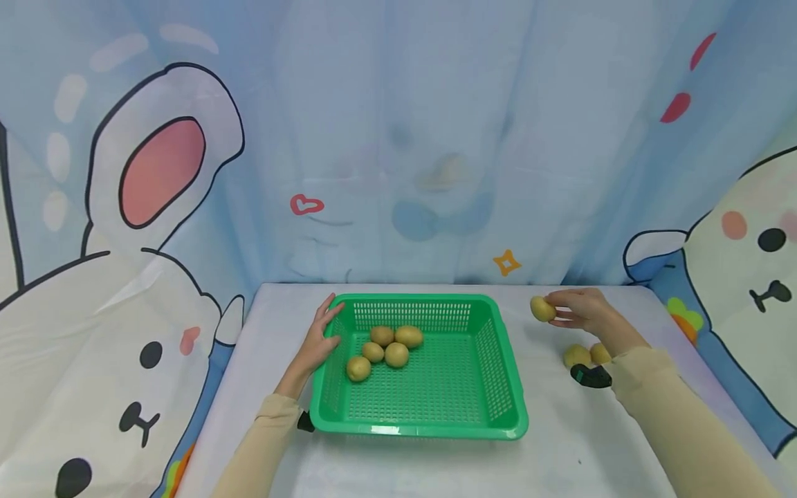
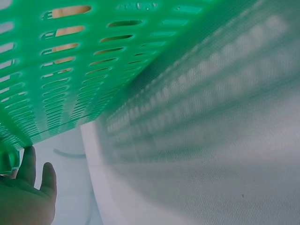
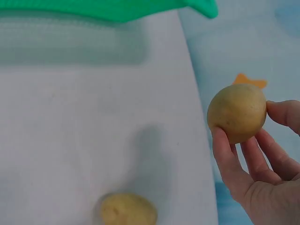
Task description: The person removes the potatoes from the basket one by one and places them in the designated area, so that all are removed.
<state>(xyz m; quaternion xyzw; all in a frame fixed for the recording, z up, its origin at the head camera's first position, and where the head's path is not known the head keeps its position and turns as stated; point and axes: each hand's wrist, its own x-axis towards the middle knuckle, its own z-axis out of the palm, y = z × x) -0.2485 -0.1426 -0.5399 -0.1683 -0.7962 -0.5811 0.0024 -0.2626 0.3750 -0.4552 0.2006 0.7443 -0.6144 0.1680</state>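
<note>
In the head view, my right hand [image 1: 579,309] pinches a round yellow-brown potato [image 1: 543,309] between thumb and fingertips, right of the green basket. The right wrist view shows this potato [image 3: 237,113] held up above the table. My left hand [image 1: 314,346] rests at the left rim of the green plastic basket [image 1: 510,373], its fingers spread and fairly straight. Several potatoes [image 1: 396,355] lie inside, toward the left and back. Two more potatoes are on the table below my right hand, one [image 1: 577,356] beside the other [image 1: 600,353], which my wrist partly covers.
The basket stands on a white-covered table [image 1: 461,470]. A blue cartoon curtain [image 1: 386,138] hangs behind and at both sides. On my right wrist is a dark band-like device [image 1: 591,376]; another dark piece [image 1: 306,421] shows at my left wrist.
</note>
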